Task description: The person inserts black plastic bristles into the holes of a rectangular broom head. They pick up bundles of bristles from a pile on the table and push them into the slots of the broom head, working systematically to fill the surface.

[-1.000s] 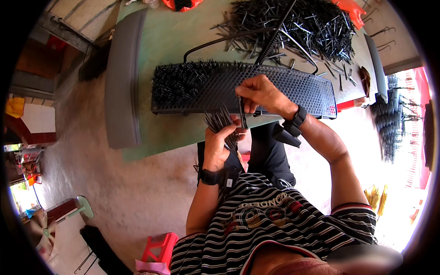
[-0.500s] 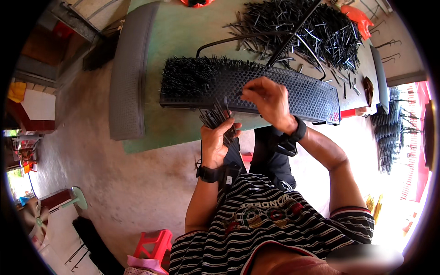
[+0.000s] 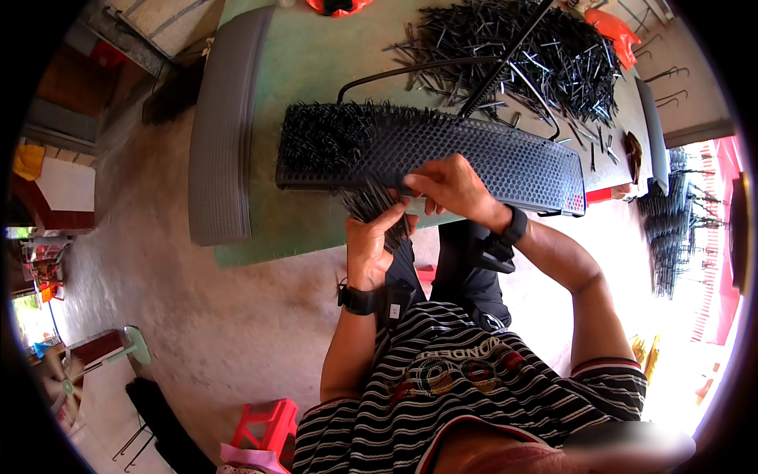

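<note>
My left hand is closed round a bundle of thin black strips whose ends fan out past the thumb and fingers. Right beside the bundle's tips, my right hand has its thumb and fingers pressed together; whatever is in the pinch is too small to make out. Just beyond both hands, a long black panel full of round holes lies along the table's near edge. Its left part is densely filled with upright black strips, while the holes show bare toward the right.
A large heap of loose black strips covers the back right of the green table. Bent black rods stand behind the panel. Grey perforated sheets are stacked at the left edge. A red stool is on the floor.
My right hand has come left and slightly down from over the panel to the bundle's tips. My left hand stays in place with the strips.
</note>
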Motion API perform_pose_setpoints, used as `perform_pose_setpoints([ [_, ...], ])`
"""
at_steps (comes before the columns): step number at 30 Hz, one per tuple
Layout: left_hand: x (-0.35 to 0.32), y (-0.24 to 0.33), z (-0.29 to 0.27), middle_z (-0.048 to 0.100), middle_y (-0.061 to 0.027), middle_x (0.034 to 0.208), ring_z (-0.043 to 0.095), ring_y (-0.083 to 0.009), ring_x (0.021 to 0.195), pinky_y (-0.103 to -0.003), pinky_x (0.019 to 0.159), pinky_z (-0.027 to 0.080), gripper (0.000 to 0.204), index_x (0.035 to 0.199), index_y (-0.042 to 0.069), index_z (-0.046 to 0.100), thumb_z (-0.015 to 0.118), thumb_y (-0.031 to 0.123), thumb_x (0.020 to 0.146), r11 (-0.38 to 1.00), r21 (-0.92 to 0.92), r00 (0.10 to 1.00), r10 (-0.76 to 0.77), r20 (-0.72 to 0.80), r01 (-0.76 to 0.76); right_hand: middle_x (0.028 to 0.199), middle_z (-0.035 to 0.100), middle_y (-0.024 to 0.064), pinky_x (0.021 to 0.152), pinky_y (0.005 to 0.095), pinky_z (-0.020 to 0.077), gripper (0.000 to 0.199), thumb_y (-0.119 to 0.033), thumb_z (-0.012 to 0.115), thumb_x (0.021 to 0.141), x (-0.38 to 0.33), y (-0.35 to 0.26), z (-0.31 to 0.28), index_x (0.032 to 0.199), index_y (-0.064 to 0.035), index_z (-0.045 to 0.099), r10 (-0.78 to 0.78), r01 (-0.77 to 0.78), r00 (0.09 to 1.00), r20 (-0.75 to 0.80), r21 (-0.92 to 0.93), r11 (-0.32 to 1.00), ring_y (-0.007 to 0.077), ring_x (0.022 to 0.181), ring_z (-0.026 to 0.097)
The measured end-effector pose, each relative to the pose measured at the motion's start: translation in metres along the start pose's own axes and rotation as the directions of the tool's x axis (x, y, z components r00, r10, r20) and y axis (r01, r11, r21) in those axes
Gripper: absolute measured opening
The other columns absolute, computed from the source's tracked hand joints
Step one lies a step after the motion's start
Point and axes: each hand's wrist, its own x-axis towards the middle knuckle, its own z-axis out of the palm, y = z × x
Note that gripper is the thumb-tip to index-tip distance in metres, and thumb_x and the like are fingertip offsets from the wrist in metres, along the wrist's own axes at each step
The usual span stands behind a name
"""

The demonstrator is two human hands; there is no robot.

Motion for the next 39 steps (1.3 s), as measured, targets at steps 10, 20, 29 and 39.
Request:
perform_pose_setpoints([
  [10,-0.002,-0.006,-0.011,0.064,-0.0087,0.079,0.065,-0.0211,0.062,-0.032,0.054,0.054,0.022,0.098,0.000,0.062,0.069,0.001,0.078,0.977,0.212,0.997,0.002,-0.080,0.015,0.075,0.066,0.0097,0.053,0.0223,0.0506,0.013,-0.003,0.059,0.085,0.035,-0.011,-0.010,0.096,0.0046,0.058,-0.254,0.326,0.862,-0.439,0.096,0.940,0.0149,0.065,0.067],
  [20,-0.004,0.001,-0.008,0.065,-0.0118,0.081,0.065,-0.0229,0.060,-0.032,0.050,0.053,0.016,0.091,-0.003,0.061,0.068,-0.002,0.076,0.976,0.217,0.993,0.017,-0.118,0.009,0.077,0.065,0.0125,0.060,0.0253,0.0518,0.009,0.001,0.056,0.087,0.063,0.004,-0.006,0.093,0.0022,0.049,-0.412,0.400,0.798,-0.440,-0.125,0.908,0.0160,0.074,0.068],
  [29,-0.004,0.001,-0.008,0.067,-0.0141,0.082,0.065,-0.0237,0.060,-0.033,0.052,0.053,0.012,0.087,-0.003,0.062,0.068,-0.002,0.077,0.981,0.193,0.992,0.026,-0.121,-0.002,0.081,0.060,0.0132,0.060,0.0403,0.0483,0.009,-0.009,0.062,0.080,0.074,0.014,-0.010,0.087,-0.0035,0.060,-0.643,0.449,0.758,-0.112,-0.626,0.638,0.0361,0.072,0.059],
  [39,-0.004,-0.002,0.005,0.066,-0.0113,0.076,0.063,-0.0203,0.053,-0.028,0.046,0.050,0.024,0.096,-0.003,0.061,0.071,-0.002,0.075,0.985,0.170,0.998,0.018,-0.058,-0.008,0.070,0.065,0.0051,0.051,0.0196,0.0491,0.011,-0.007,0.061,0.086,0.034,-0.011,-0.013,0.088,0.0033,0.063,0.071,-0.070,0.997,-0.020,0.030,0.997,0.0072,0.057,0.061],
])
